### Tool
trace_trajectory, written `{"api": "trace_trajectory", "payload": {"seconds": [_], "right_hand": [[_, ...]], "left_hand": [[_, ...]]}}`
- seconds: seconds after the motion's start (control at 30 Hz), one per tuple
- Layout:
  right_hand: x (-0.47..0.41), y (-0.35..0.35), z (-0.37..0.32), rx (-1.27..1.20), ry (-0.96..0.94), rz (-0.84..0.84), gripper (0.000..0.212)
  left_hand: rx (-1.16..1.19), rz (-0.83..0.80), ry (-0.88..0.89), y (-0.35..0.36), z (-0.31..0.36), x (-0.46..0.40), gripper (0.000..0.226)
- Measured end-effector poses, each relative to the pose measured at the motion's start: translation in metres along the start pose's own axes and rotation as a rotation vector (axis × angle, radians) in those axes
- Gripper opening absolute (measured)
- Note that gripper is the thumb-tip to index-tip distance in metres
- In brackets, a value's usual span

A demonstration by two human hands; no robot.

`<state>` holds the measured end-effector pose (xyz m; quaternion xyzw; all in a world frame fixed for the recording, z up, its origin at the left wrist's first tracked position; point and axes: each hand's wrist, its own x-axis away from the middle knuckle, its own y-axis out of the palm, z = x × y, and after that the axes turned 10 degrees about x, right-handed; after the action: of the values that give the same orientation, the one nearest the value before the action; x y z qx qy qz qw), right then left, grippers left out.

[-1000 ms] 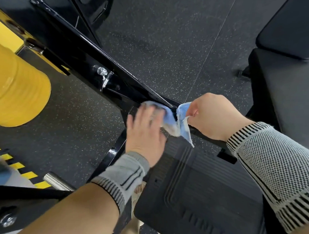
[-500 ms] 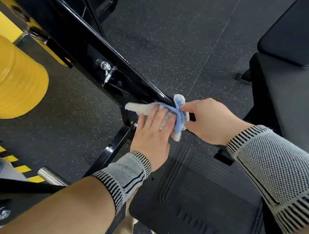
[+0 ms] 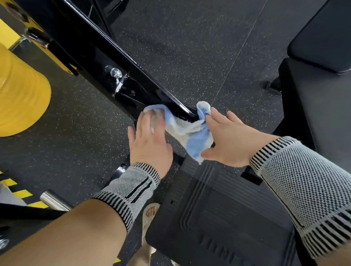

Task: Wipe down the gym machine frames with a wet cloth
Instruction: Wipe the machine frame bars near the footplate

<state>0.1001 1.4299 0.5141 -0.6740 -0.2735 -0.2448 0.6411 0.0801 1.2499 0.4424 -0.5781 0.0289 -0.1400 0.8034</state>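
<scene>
**At the frame's near end: cloth held across the bar**

At centre, the cloth (image 3: 187,131) is draped over the black frame (image 3: 105,56). Its left end is pressed by the left hand (image 3: 150,140), fingers straight and together. Its right end is pinched by the right hand (image 3: 228,142), other fingers spread.

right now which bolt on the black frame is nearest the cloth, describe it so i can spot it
Follow the glossy black frame beam sloping from upper left down to the blue and white cloth. On its side face, up-left of the cloth, sits a bolt. It is the only shiny silver hex head on that beam.
</scene>
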Motion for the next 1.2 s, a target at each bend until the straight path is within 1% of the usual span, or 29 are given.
{"api": "trace_trajectory", "payload": {"seconds": [0.03,0.07,0.13,0.2,0.23,0.33,0.37,0.4,0.5,0.57,0.6,0.7,0.73,0.77,0.83,0.9,0.93,0.97,1.03,1.07,1.13,1.17,1.2], "right_hand": [[0.001,-0.001,-0.002,-0.003,0.008,-0.009,0.089],[0.002,-0.003,-0.003,-0.005,0.011,-0.011,0.09],[0.004,-0.003,-0.004,-0.019,0.016,-0.004,0.091],[0.004,-0.002,-0.005,-0.018,0.026,-0.003,0.091],[0.004,-0.002,-0.006,-0.014,0.029,-0.003,0.091],[0.003,-0.002,-0.006,-0.008,0.014,0.001,0.092],[0.001,-0.001,-0.005,-0.015,0.01,-0.003,0.093],[-0.002,0.001,-0.003,-0.019,-0.002,-0.006,0.093],[-0.011,0.007,-0.001,0.018,-0.047,0.015,0.098],[-0.012,0.008,-0.002,0.027,-0.046,0.032,0.099],[-0.01,0.008,-0.003,0.019,-0.038,0.032,0.098],[-0.002,0.003,-0.005,-0.007,-0.002,0.011,0.094],[-0.001,0.001,-0.005,-0.008,-0.002,0.013,0.094],[-0.001,0.0,-0.006,-0.009,-0.002,0.012,0.094],[-0.001,0.0,-0.006,-0.01,-0.003,0.014,0.093],[-0.001,0.002,-0.006,-0.001,0.001,0.016,0.091],[-0.002,0.002,-0.005,-0.001,0.009,0.034,0.087],[-0.004,0.002,-0.004,-0.012,0.027,0.072,0.079],[-0.011,0.003,0.0,-0.034,0.076,0.214,0.045],[-0.013,0.002,0.0,-0.034,0.111,0.268,0.029],[-0.014,-0.002,0.002,-0.01,0.188,0.312,0.005],[-0.013,-0.004,0.002,-0.005,0.213,0.322,0.008],[-0.012,-0.005,0.002,-0.003,0.235,0.339,0.011]], "left_hand": [[-0.004,-0.021,-0.028,0.0,0.003,0.002,0.079],[-0.018,-0.059,0.006,0.001,0.009,0.007,0.08],[-0.042,-0.153,0.157,0.006,0.023,0.022,0.08],[-0.056,-0.18,0.254,0.009,0.027,0.03,0.079],[-0.055,-0.162,0.251,0.009,0.023,0.026,0.078],[-0.005,-0.022,0.084,0.007,0.009,0.005,0.078],[0.009,0.012,0.061,0.006,0.011,0.003,0.08],[0.012,0.017,0.088,0.008,0.015,0.006,0.082],[0.007,-0.09,0.309,0.016,0.033,0.023,0.081],[-0.007,-0.108,0.318,0.013,0.029,0.018,0.076],[-0.014,-0.086,0.275,0.011,0.023,0.011,0.075],[0.047,0.023,0.044,0.002,0.015,0.001,0.074],[0.045,0.005,0.02,0.0,0.02,0.003,0.076],[0.021,-0.046,0.049,0.0,0.027,0.007,0.078],[-0.037,-0.166,0.184,0.006,0.037,0.019,0.078],[-0.041,-0.158,0.258,0.008,0.031,0.021,0.075],[-0.026,-0.123,0.259,0.008,0.025,0.019,0.072],[0.006,-0.08,0.248,0.007,0.02,0.016,0.067],[0.135,0.018,0.213,0.004,0.016,0.007,0.051],[0.214,0.036,0.156,0.001,0.016,0.003,0.039],[0.364,0.023,-0.005,-0.006,0.019,-0.002,0.016],[0.424,0.005,-0.086,-0.008,0.018,-0.003,0.01],[0.467,0.0,-0.157,-0.01,0.017,-0.003,0.009]]}}
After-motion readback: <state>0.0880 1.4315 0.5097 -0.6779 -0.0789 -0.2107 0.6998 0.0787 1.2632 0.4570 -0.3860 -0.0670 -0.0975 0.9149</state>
